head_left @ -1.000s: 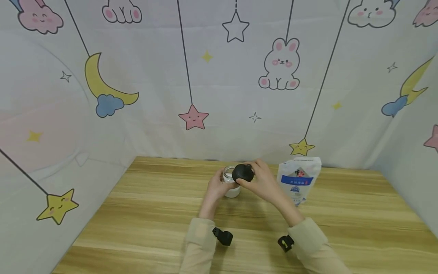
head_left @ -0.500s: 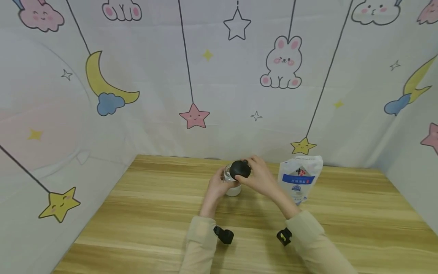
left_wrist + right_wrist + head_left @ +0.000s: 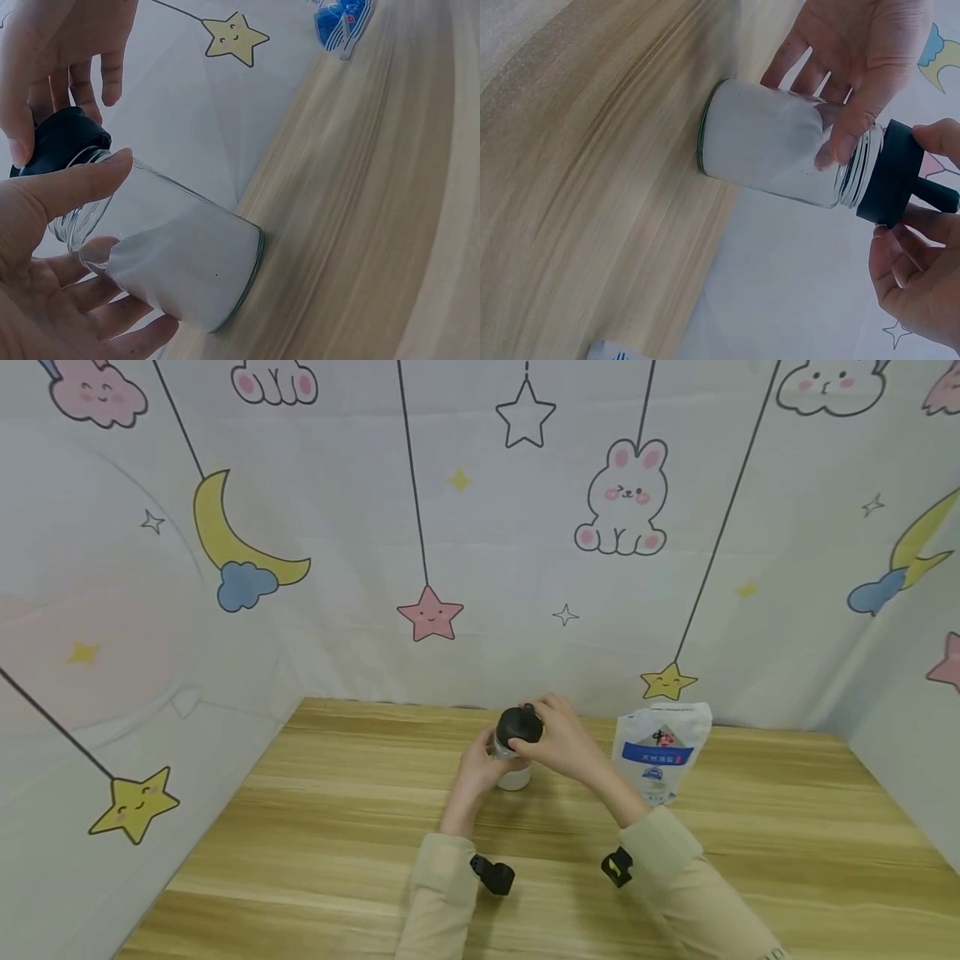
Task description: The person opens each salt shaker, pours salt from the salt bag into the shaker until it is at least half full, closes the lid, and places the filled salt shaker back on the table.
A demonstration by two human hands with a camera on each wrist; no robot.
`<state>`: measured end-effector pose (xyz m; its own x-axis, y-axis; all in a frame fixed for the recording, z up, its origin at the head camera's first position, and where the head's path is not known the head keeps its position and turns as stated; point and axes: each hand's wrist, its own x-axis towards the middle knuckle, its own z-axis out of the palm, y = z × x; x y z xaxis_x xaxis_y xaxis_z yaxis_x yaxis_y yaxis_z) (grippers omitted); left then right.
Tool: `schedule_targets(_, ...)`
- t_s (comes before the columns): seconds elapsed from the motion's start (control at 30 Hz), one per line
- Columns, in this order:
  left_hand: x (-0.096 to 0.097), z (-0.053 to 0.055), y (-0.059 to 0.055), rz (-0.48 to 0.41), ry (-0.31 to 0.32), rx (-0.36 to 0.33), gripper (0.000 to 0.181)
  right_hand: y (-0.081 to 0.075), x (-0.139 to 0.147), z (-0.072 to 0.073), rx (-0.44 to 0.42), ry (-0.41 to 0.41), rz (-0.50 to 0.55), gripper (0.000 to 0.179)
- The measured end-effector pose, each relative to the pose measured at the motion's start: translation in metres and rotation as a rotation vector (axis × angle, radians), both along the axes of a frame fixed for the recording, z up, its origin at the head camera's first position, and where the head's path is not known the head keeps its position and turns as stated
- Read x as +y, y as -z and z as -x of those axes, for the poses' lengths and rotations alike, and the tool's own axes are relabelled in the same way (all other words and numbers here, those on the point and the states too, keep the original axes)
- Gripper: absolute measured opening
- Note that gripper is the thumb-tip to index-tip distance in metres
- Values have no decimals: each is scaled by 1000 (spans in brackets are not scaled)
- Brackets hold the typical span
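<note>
A clear glass jar [image 3: 769, 146], partly filled with white granules or powder, stands on the wooden table. My left hand [image 3: 480, 766] grips it around the upper body, with the thumb near the neck. Over the mouth sits a black lid [image 3: 519, 725] with a small knob-like stub projecting from it. My right hand [image 3: 564, 745] pinches this lid at its edges, thumb on one side and fingers on the other. In the right wrist view the lid is right at the threaded glass neck, a bit of thread showing below it.
To the right of the jar a white and blue pouch [image 3: 663, 752] stands upright on the table [image 3: 360, 802]. A patterned cloth [image 3: 337, 635] hangs behind and at both sides. Small black cameras [image 3: 492, 875] are worn at both wrists.
My right hand has brought the lid leftward from beside the jar's opening onto its mouth, covering the rim that showed earlier. My left hand keeps its grip on the jar.
</note>
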<state>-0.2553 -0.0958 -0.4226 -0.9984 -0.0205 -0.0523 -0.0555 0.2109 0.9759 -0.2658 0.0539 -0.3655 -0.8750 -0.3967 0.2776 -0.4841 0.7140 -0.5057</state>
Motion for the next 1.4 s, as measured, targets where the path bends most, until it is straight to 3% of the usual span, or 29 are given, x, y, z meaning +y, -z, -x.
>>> schedule_targets(1.13,-2,-3,1,-12,23,15,74,-3,-9,3,22,-22,-98,56)
schedule_targets(1.4,-2,-4,0,-45,22,-37,71,1,-10,7,-3,7,-100,59)
